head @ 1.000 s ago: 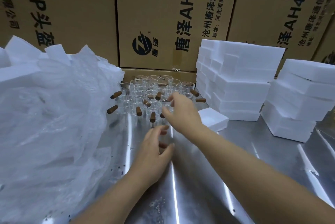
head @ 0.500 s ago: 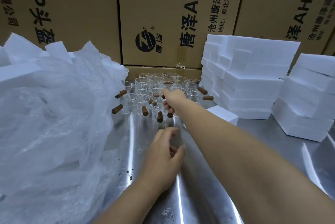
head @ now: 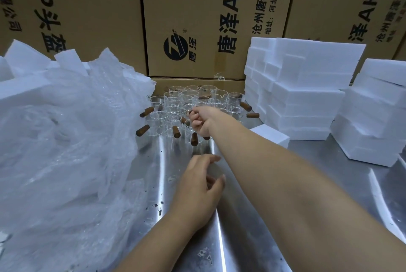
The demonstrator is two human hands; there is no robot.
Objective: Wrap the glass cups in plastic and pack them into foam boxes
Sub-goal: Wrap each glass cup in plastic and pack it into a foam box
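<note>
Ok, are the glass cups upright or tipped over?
Upright: the glass cups stand with open rims up, wooden handles pointing sideways.

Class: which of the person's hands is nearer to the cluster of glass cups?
Right. The right hand is in among the glass cups, fingers curled, apparently gripping one. The left hand is open and stops short of them, nearer the person.
</note>
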